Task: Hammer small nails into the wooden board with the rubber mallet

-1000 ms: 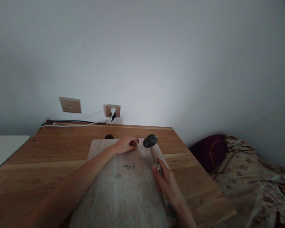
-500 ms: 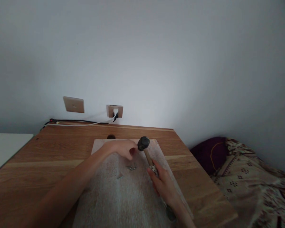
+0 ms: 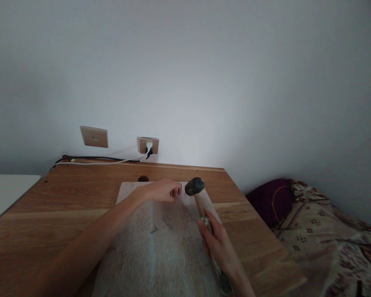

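Note:
My right hand [image 3: 218, 243] grips the wooden handle of a hammer [image 3: 195, 187], whose dark head hangs just above the far part of a pale board [image 3: 160, 255] on the wooden desk [image 3: 49, 214]. My left hand [image 3: 164, 191] rests on the board right beside the hammer head, fingers pinched together; whatever they pinch is too small to make out. A few loose nails [image 3: 167, 222] lie on the board between my hands.
A wall runs behind the desk with a switch plate [image 3: 94, 136] and a socket [image 3: 149, 145] holding plugs; cables [image 3: 95, 160] run along the desk's back edge. A round hole [image 3: 143, 179] sits in the desk top. A patterned bed cover [image 3: 324, 239] lies at the right, a white surface [image 3: 6, 192] at the left.
The hammer head swung left and down toward my left hand, then back up and to the right. The loose nails on the board have shifted slightly.

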{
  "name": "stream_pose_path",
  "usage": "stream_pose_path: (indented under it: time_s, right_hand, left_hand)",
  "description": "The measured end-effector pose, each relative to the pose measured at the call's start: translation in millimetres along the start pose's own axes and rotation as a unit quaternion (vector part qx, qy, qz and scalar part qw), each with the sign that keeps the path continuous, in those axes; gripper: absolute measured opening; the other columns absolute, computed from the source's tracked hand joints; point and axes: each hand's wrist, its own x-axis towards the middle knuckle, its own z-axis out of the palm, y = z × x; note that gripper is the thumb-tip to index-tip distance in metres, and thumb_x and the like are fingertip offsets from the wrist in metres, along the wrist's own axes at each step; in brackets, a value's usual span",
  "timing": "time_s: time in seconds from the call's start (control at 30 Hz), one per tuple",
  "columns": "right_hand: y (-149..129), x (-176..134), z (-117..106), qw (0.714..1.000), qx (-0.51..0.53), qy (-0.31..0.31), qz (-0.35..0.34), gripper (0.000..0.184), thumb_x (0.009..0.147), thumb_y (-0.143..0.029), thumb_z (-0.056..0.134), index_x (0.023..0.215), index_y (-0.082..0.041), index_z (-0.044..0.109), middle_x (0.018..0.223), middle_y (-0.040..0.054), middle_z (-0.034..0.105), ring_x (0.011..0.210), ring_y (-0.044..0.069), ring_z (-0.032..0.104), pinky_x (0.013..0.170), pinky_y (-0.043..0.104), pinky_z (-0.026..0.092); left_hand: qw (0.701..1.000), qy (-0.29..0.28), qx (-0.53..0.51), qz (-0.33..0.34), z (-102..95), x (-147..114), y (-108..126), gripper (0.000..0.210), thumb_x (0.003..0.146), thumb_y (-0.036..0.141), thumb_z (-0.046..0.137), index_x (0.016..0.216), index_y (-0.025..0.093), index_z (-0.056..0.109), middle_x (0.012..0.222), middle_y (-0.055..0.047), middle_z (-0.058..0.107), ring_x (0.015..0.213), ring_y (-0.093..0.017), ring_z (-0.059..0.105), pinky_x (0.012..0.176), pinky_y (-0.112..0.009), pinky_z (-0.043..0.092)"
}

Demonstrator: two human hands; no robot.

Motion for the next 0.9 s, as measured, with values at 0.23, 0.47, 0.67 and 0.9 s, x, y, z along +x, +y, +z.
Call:
stream_pose_path:
  time_s: [0.23, 0.47, 0.67, 0.9]
  right_hand:
    - [-10.6, -1.3, 5.0, 1.000, -0.010, -0.003, 0.005, 0.085, 0.090, -0.069, 0.057, 0.146, -0.005, 0.051, 0.045, -0.0082, 0.047, 0.037, 0.014, 0.041, 0.037, 0.024, 0.033]
    - [-10.4, -1.5, 10.5, 1.000, -0.012, -0.006, 0.007, 0.083, 0.090, -0.069, 0.057, 0.143, -0.006, 0.055, 0.047, -0.0080, 0.046, 0.037, 0.014, 0.040, 0.036, 0.024, 0.032]
    - [-2.8, -1.5, 13.5, 1.000, -0.016, -0.012, 0.000, 0.077, 0.094, -0.066, 0.056, 0.145, -0.009, 0.056, 0.049, -0.0072, 0.046, 0.039, 0.014, 0.042, 0.037, 0.024, 0.033]
    - [-2.7, -0.9, 16.5, 0.999, -0.019, -0.029, -0.027, 0.066, 0.096, -0.063, 0.055, 0.142, -0.015, 0.060, 0.052, -0.0060, 0.049, 0.039, 0.014, 0.045, 0.037, 0.024, 0.034]
  left_hand:
    - [0.986, 0.053, -0.157, -0.008, -4.9, 0.8, -50.2, 0.010, 0.082, 0.023, 0.071, 0.087, 0.015, 0.072, 0.082, -0.003, 0.073, 0.073, -0.015, 0.064, 0.069, -0.024, 0.047]
    - [0.995, 0.045, -0.080, -0.034, 2.3, 0.6, -44.6, 0.011, 0.076, 0.012, 0.067, 0.085, 0.016, 0.073, 0.075, 0.000, 0.070, 0.069, -0.016, 0.064, 0.066, -0.024, 0.045]
    - [0.999, 0.029, -0.033, -0.024, 3.9, 2.0, -40.8, 0.017, 0.073, 0.005, 0.064, 0.082, 0.016, 0.073, 0.075, 0.000, 0.069, 0.069, -0.016, 0.063, 0.066, -0.024, 0.044]
    - [0.997, 0.037, -0.051, -0.054, 2.9, 1.4, -42.4, 0.020, 0.076, 0.015, 0.071, 0.096, 0.016, 0.074, 0.081, -0.001, 0.073, 0.072, -0.017, 0.065, 0.067, -0.025, 0.045]
